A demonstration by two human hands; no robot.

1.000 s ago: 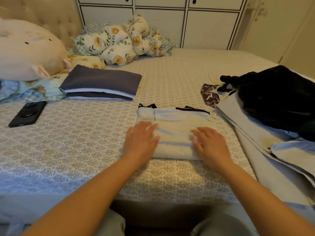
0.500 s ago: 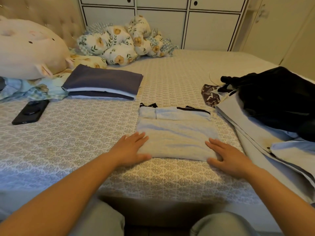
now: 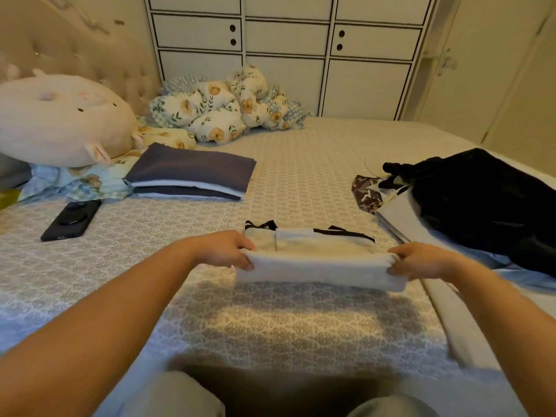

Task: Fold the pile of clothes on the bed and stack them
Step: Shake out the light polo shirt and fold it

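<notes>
I see my left hand [image 3: 224, 251] gripping the left end of the pale folded garment [image 3: 319, 263], fingers curled over the near edge, and my right hand [image 3: 418, 261] gripping the right end the same way. The near edge is lifted off the bed [image 3: 285, 323] and held up between the two hands, while the far part with its black trim lies flat on the patterned cover. The garment sits at the centre of my view, straight ahead at twelve o'clock from my knees.

At about ten o'clock from it, well apart, lies the stack of folded clothes [image 3: 189, 176], a dark blue piece on top with a white layer showing along its edge. At two o'clock, near the garment's right end, is the unfolded pile [image 3: 469, 203]: a black piece on top of pale grey and blue cloth, with a brown patterned piece poking out on its left.

A dark phone [image 3: 70, 219] lies flat at nine o'clock. Beyond it sits a round pink plush pillow [image 3: 60, 118], and at eleven o'clock a floral blanket [image 3: 216, 109] is bunched against the white cupboards [image 3: 288, 49].
</notes>
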